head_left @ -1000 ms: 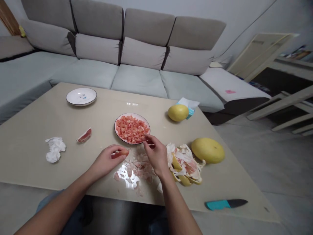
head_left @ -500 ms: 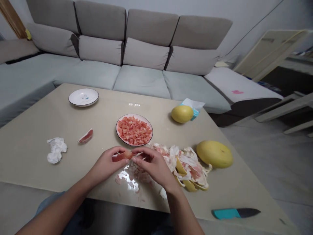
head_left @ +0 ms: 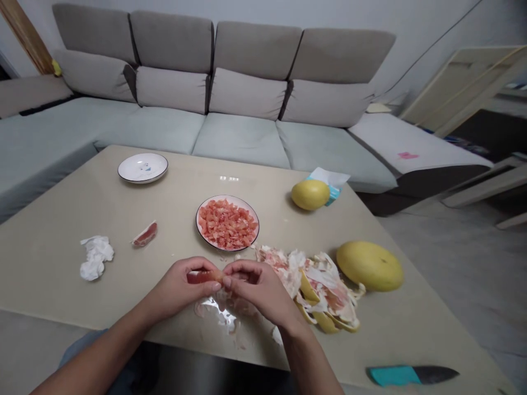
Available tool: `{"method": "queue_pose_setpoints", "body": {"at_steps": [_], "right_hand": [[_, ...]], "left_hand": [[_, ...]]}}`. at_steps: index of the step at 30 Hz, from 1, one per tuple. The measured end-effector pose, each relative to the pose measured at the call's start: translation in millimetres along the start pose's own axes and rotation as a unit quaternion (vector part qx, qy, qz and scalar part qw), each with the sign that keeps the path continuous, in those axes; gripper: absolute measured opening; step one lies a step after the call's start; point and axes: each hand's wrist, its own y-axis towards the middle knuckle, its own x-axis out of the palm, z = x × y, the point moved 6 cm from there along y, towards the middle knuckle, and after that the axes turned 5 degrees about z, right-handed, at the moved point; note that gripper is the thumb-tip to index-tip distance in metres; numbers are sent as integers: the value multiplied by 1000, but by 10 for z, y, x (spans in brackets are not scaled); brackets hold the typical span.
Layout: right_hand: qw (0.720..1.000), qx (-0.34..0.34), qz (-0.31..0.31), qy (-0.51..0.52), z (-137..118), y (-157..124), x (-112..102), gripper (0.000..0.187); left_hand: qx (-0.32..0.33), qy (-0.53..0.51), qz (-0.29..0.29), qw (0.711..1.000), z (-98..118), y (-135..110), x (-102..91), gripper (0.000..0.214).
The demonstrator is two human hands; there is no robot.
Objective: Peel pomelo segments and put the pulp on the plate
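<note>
R hand (head_left: 257, 288) has come across to meet L hand (head_left: 176, 289), both closed on a pomelo seg (head_left: 201, 277). From here I read its long axis as side to side, mostly in L hand, just below the plate (head_left: 258, 226) of pulp.

The left hand (head_left: 179, 288) and right hand (head_left: 257, 291) are covering most of the pomelo segment (head_left: 201, 277), keeping its far end and the exact hold of the fingers out of sight. The whole pomelo (head_left: 310, 195) is blocking part of the tissue box (head_left: 332, 192) behind it. The bottom edge is cutting off both forearms (head_left: 93, 356) and the near right corner of the desk (head_left: 461, 345), while the left edge is cropping the sofa (head_left: 241, 140). The blue mark on the white plate (head_left: 143, 168) and the pink patch on the sofa's chaise (head_left: 408, 155) are showing too small to identify, and the pale wooden frame (head_left: 486, 189) is running off the right edge.
</note>
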Motion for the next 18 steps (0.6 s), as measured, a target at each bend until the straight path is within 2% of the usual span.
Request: {"method": "queue_pose_setpoints", "body": {"at_steps": [6,13,15,17,18], "right_hand": [[994,56,-45,87,110,71,28,31],[984,55,-59,161,120,79,33,30],[990,27,-17,140,112,126,-41,31],[994,-35,82,68,95,189,-205,32],[987,-74,142,13,76,206,-298,33]], "left_hand": [[-20,-1,-29,999,10,-4,-17,20],[-28,-52,-47,997,-25,14,-22,25],[-32,-61,-43,997,-7,9,-19,24],[-28,-60,-34,997,22,2,-18,23],[-24,-58,-31,998,34,0,-15,23]]}}
